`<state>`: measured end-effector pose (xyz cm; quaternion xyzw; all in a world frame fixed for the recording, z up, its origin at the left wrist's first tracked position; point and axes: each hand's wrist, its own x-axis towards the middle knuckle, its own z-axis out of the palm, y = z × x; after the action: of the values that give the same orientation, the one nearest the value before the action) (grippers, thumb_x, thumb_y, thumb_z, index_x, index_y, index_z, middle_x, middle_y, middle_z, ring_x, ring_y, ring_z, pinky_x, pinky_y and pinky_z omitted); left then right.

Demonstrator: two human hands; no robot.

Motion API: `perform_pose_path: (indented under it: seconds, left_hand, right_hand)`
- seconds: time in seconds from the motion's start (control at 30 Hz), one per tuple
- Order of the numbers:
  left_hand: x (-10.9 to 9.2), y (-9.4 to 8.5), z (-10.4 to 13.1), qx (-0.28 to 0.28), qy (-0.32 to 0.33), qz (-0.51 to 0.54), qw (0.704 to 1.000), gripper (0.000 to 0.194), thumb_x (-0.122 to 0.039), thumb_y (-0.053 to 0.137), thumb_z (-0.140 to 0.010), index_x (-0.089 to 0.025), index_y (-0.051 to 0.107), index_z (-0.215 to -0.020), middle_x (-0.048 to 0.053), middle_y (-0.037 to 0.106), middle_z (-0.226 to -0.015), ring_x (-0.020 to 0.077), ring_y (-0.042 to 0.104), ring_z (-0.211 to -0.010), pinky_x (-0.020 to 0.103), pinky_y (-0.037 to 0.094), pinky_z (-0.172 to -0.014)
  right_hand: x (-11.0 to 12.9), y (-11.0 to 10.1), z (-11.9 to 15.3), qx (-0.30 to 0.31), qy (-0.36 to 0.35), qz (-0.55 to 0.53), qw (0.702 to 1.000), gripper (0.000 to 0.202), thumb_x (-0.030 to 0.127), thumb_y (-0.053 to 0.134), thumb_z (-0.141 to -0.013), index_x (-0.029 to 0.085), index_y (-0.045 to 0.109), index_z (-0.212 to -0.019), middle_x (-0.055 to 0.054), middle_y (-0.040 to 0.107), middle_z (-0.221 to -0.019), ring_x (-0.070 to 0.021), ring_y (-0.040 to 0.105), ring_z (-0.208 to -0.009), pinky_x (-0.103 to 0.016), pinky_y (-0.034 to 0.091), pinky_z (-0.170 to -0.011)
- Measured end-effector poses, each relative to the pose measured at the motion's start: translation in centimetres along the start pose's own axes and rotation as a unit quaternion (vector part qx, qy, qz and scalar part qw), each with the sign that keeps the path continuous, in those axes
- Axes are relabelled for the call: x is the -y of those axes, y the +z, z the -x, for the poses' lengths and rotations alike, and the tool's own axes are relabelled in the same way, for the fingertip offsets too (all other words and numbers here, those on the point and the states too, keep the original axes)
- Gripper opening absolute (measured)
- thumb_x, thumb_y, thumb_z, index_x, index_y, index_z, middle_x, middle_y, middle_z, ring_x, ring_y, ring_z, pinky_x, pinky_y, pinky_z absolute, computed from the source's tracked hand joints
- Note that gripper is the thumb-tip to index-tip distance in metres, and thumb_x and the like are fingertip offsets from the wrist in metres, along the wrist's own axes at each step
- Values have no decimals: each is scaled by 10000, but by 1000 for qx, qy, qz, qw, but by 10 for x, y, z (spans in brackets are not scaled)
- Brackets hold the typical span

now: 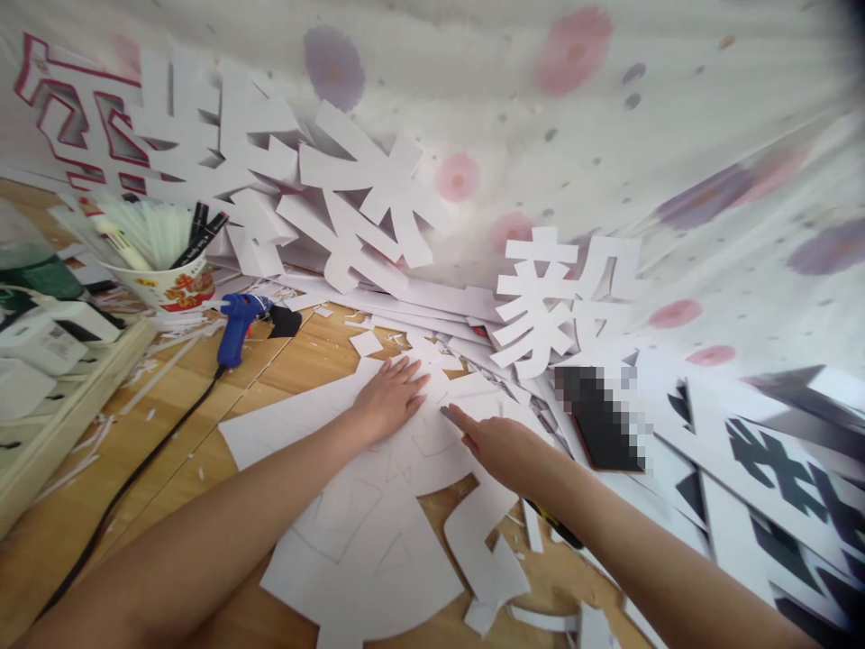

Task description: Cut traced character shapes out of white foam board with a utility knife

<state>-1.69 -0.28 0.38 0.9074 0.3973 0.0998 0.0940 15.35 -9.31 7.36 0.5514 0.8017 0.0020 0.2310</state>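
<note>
A large white sheet (378, 505) with pencil outlines and cut edges lies on the wooden table. My left hand (392, 397) rests flat on its upper part, fingers spread, holding nothing. To the right, my right hand (496, 443) is closed around a yellow and black cutter (555, 525); its handle shows below my wrist and its blade tip by my index finger touches the sheet. A curved cut-out piece of white board (477, 532) lies beside the sheet, below my right hand.
A blue glue gun (236, 332) with a black cord and a paper bowl (168, 288) of pens and glue sticks stand left. White cut-out characters (541, 306) lean against the flowered curtain. A dark, partly pixelated object (605, 428) lies right. Scraps litter the table.
</note>
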Motion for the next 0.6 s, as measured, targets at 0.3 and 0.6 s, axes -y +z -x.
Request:
perform_pose_path:
  seconds: [0.3, 0.6]
  left_hand:
    - [2, 3, 0, -1, -3, 4, 1000, 445, -383, 275, -906, -220, 392, -1303, 42, 278, -1425, 207, 170, -1328, 409, 133, -1080]
    - [1, 2, -1, 3, -3, 2, 1000, 445, -379, 284, -905, -216, 393, -1304, 46, 282, -1423, 210, 174, -1327, 408, 138, -1078]
  right_hand:
    - [-2, 8, 10, -9, -24, 39, 999, 493, 161, 348, -886, 88, 240, -1362, -59, 653, -674, -167, 627, -618, -243, 301, -457]
    - [-5, 19, 22, -24, -36, 51, 998, 511, 130, 376, -849, 102, 267, -1348, -43, 634, -636, -145, 608, -574, -233, 267, -433]
